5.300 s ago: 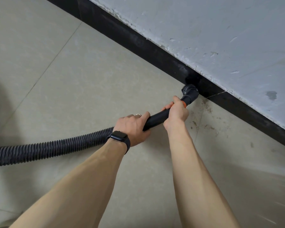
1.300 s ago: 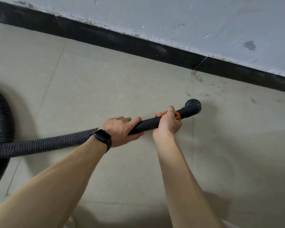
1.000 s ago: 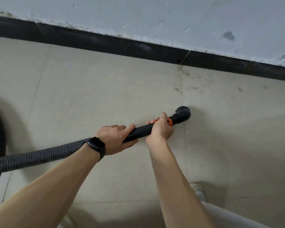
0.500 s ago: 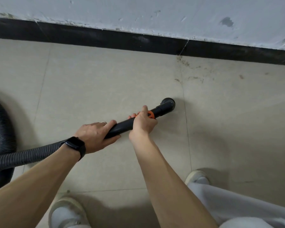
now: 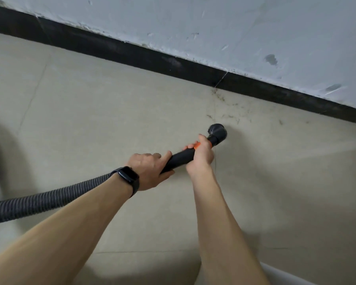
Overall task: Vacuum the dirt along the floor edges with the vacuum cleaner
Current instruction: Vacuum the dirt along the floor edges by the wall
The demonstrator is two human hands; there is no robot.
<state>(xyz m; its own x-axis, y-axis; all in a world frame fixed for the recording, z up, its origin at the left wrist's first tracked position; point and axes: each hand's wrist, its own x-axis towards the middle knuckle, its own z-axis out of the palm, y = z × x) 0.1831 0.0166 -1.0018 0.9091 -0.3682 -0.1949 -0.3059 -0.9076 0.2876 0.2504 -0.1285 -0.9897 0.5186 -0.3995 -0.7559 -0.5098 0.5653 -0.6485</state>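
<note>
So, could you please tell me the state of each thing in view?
left hand: grips the wand
right hand: grips the wand by its orange collar
brush nozzle: lowered, short of the dirt
dirt: scattered beside the baseboard, not yet vacuumed
hose: trails off to the left

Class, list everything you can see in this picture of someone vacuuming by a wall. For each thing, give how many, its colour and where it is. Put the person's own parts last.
brush nozzle: one, black, at the tube's tip, just short of the dirt
vacuum tube: one, black with orange ring, centre
hose: one, dark grey, ribbed, from the tube to the left edge
dirt: scattered specks, dark, on the tile below the skirting
floor: tiles, beige, most of the view
skirting: one strip, black, at the wall's foot
wall: one, pale grey, top
pale cloth: one piece, off-white, bottom right edge
watch: one, black, left wrist
left hand: grips the tube's lower end
right hand: grips the tube at the ring
</note>
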